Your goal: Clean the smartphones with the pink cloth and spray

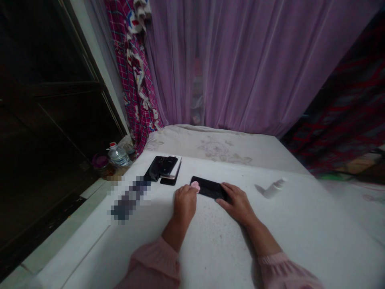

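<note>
the black phone (212, 188) lies on the white surface (216, 257). at its eight o'clock, the left hand (185, 204) pinches a pink pad (195, 186) at its end; at four, the right hand (238, 204) grasps the other end. at ten are stacked phones (170, 165); at three, a white bottle (274, 189).

Purple curtain (255, 60), red-capped jug (119, 156), dark door (48, 128)
</note>
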The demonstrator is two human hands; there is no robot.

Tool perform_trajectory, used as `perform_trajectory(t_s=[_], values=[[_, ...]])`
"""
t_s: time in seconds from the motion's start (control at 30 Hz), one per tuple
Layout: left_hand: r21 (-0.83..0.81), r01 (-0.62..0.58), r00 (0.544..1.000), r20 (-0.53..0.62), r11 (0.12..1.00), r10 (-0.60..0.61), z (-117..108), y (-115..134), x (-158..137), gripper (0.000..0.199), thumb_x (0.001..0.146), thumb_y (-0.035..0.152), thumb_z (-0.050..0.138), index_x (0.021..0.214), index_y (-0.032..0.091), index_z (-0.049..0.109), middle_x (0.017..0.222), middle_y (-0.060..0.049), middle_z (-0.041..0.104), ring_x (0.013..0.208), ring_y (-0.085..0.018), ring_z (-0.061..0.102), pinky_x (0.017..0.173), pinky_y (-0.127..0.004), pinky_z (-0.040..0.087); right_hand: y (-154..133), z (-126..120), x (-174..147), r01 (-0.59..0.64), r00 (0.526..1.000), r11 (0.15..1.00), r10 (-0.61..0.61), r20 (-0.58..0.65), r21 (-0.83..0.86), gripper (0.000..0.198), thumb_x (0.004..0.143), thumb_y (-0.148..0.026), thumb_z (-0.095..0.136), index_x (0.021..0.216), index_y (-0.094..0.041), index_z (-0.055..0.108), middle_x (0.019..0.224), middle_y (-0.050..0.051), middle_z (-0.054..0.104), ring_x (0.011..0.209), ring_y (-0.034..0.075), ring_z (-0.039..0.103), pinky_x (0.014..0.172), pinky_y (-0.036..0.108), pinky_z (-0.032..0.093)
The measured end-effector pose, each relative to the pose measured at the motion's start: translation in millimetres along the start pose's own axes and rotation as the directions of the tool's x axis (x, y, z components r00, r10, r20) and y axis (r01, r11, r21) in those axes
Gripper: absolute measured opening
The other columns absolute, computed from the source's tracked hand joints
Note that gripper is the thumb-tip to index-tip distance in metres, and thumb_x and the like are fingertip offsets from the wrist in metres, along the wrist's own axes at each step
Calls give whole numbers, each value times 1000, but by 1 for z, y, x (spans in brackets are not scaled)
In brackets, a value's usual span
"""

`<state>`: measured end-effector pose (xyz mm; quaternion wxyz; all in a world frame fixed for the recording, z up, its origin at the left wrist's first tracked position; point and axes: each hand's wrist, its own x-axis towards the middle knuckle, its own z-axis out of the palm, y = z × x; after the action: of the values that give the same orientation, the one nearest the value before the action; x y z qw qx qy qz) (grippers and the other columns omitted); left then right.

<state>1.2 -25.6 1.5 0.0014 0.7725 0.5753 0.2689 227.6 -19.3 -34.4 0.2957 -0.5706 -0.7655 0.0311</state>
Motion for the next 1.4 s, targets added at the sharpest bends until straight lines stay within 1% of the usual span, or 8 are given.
perform_trajectory(t_s=[0.17, 0.3, 0.63, 0.73, 0.9, 1.2, 1.3, 1.4], values=[[-4, -76, 987, 140, 997, 75, 7, 33, 2, 22, 95, 18, 49, 96, 24, 71, 86, -4, 65, 83, -20, 59, 74, -33, 41, 1, 0, -1, 8, 1000, 1000, -8, 0, 11, 52, 80, -45, 63, 124, -18, 61, 127, 14, 62, 116, 31, 57, 98, 49, 44], [-26, -115, 976, 182, 993, 118, 14, 47, 7, 20, 94, 17, 52, 100, 24, 70, 91, -4, 66, 88, -21, 58, 77, -34, 41, 2, 0, 0, 13, 1000, 1000, -13, 5, 7, 53, 79, -47, 64, 124, -18, 61, 126, 14, 62, 116, 31, 57, 98, 49, 44], [16, 40, 997, 70, 999, -41, 0, -5, 29, 24, 94, 17, 49, 91, 21, 73, 86, -8, 66, 84, -22, 58, 77, -35, 40, 0, -1, 0, 2, 1000, 1000, -2, 14, 6, 52, 80, -46, 63, 124, -18, 61, 127, 14, 61, 117, 31, 56, 99, 49, 43], [10, 72, 996, 51, 997, -72, -2, -11, 32, 27, 95, 19, 46, 90, 20, 73, 86, -8, 66, 84, -22, 59, 79, -34, 40, -1, -2, 0, -2, 1000, 1000, 2, 6, 4, 52, 80, -47, 63, 124, -19, 61, 127, 14, 61, 116, 31, 56, 99, 49, 44], [19, 66, 994, 91, 998, -67, 2, 1, 36, 28, 96, 18, 45, 92, 20, 73, 86, -9, 65, 84, -22, 58, 78, -35, 40, 0, -1, 0, 9, 1000, 1000, -9, 12, 5, 52, 80, -45, 63, 124, -17, 61, 126, 15, 61, 116, 31, 56, 98, 49, 44], [-50, -72, 978, 194, 996, 81, 22, 47, 41, 23, 94, 17, 48, 97, 20, 71, 91, -8, 64, 91, -23, 58, 80, -35, 41, 0, -1, 0, 23, 1000, 1000, -23, -5, 15, 52, 79, -46, 64, 123, -19, 62, 124, 14, 63, 114, 31, 58, 97, 49, 45], [-80, -75, 974, 209, 994, 90, 25, 45, 47, 21, 93, 17, 51, 94, 21, 71, 91, -8, 65, 90, -22, 58, 81, -34, 41, 0, -1, 0, 20, 1000, 1000, -20, 2, 19, 52, 79, -45, 65, 123, -18, 61, 125, 14, 63, 114, 31, 57, 97, 50, 45], [-109, -23, 980, 192, 994, 44, 23, 28, 55, 21, 92, 15, 51, 89, 20, 71, 91, -8, 65, 90, -22, 58, 82, -34, 41, 1, 0, -1, 17, 1000, 1000, -16, -4, 21, 52, 79, -44, 64, 124, -18, 61, 125, 14, 62, 114, 31, 57, 97, 50, 44]])
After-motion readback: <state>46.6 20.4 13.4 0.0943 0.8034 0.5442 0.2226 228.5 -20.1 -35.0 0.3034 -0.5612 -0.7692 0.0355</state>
